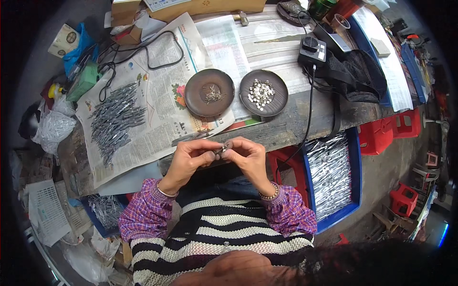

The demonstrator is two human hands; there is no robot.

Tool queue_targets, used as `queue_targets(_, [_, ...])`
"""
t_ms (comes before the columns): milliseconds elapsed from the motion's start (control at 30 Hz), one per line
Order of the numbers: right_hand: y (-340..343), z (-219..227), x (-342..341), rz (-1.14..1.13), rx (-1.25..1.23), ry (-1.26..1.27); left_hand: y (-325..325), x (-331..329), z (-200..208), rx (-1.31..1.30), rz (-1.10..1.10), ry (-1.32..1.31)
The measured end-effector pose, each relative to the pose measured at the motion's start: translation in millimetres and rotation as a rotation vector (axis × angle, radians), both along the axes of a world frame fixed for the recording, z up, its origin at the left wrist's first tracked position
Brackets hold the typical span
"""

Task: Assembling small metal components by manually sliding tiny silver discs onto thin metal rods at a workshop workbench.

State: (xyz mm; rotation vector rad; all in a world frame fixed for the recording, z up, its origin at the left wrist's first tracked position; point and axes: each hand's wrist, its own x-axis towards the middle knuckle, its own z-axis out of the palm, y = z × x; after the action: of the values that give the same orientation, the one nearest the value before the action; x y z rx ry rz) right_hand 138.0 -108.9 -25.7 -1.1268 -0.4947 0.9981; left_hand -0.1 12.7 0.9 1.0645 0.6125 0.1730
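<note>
My left hand and my right hand meet just in front of the table's near edge. Between their pinched fingertips is a small metal piece, mostly covered by the fingers, so its kind is unclear. Beyond them on the table, a dark round dish carries a little heap of thin metal pins. Beside it on the right, a second dark dish holds many small shiny round metal bits. A pile of slim grey metal pieces lies on newspaper to the left.
A blue tray full of long silver metal pieces stands low at the right, near red stools. Another blue bin sits low left. A black cable runs from a boxy black device over the table edge. A hammer lies far back.
</note>
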Motion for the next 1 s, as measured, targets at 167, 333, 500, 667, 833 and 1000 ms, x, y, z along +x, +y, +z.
queue_targets(167, [1, -7, 5, 0.017, -0.014, -0.103, -12, 2, 0, 0.232, 0.059, -0.027])
queue_targets(333, [1, -1, 6, 0.018, -0.034, -0.073, -16, 7, 2, 0.537, 0.12, -0.083])
queue_targets(500, [0, 3, 6, 0.047, -0.038, -0.026, -17, 7, 2, 0.571, 0.136, -0.081])
queue_targets(667, [1, 4, 4, 0.047, -0.062, -0.017, -16, 5, -2, 0.666, 0.135, -0.099])
queue_targets(833, [1, 1, 4, 0.029, -0.032, -0.253, -16, 7, -2, 0.678, 0.148, -0.111])
queue_targets(1000, [2, -4, 5, 0.033, 0.019, -0.438, -16, 8, 2, 0.689, 0.136, -0.088])
